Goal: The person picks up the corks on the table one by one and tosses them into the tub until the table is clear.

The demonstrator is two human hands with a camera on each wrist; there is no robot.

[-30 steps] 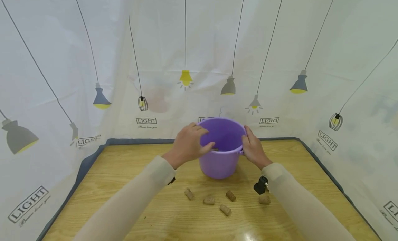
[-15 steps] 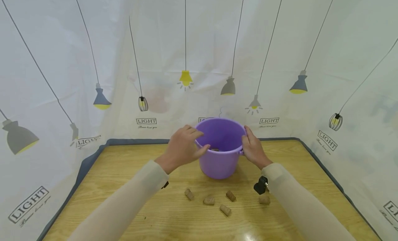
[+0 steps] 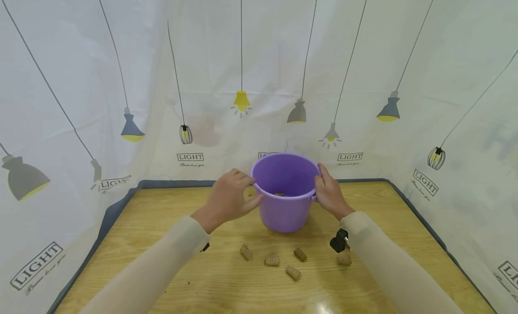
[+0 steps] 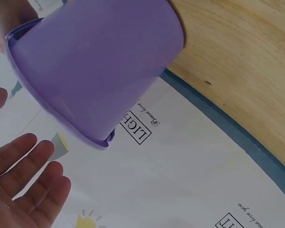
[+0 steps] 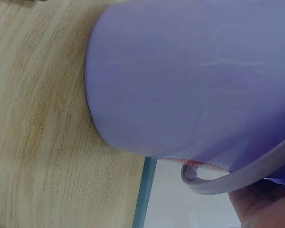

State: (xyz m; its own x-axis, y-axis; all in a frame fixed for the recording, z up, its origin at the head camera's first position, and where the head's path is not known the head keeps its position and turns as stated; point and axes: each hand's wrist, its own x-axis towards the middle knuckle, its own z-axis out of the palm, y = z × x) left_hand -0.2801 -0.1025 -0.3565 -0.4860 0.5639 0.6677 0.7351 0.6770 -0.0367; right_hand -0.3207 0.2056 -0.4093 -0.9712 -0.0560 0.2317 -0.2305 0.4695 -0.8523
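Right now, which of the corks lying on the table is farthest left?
The cork nearest the left sleeve, in front of the purple bucket. Every other cork visible on the table lies farther to the right.

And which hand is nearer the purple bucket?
Right. The right hand grips the purple bucket at its right side; the left hand is just off its left side.

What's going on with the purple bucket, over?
Right hand gripping the purple bucket at its rim. Left hand empty, beside the rim. Bucket on table. Corks lie in front, none between left hand and bucket.
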